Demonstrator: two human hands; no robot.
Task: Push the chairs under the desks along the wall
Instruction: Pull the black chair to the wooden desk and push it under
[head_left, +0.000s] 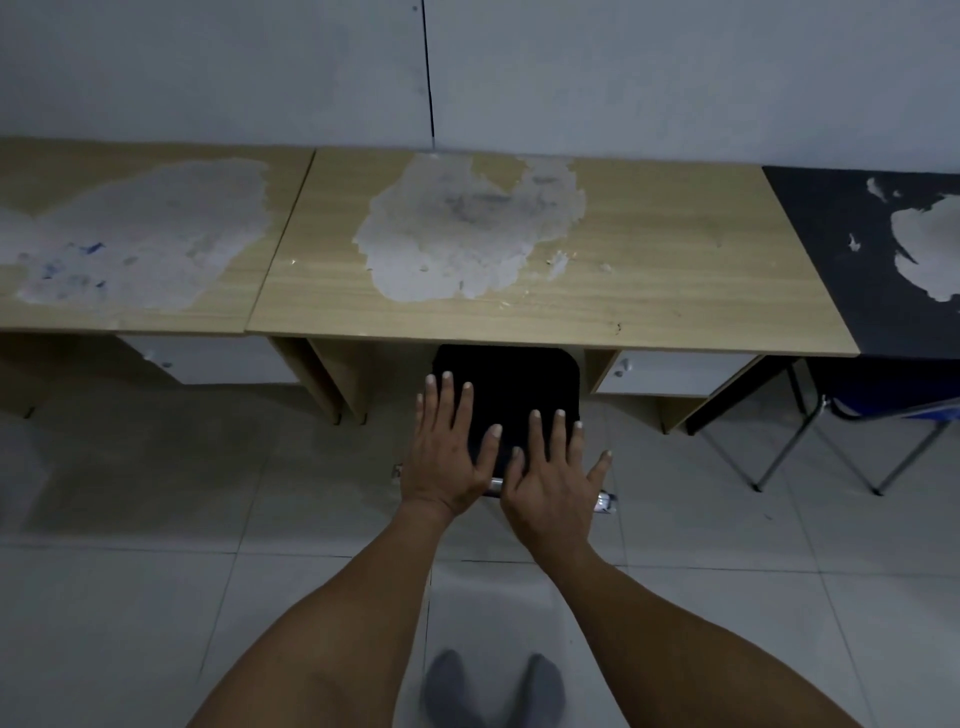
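A chair with a black square seat (519, 384) stands partly under the middle wooden desk (649, 291), its near edge sticking out toward me. My left hand (447, 457) lies flat on the seat's near left part, fingers spread. My right hand (553, 478) lies flat on the near right part, fingers spread too. A bit of the chair's metal frame (605, 501) shows below my right hand. Neither hand grips anything.
A second wooden desk (130, 312) adjoins on the left and a black desk (841, 270) on the right, all against the grey wall. A folding chair with metal legs (810, 431) stands under the black desk. Tiled floor and my socked feet (493, 686) are below.
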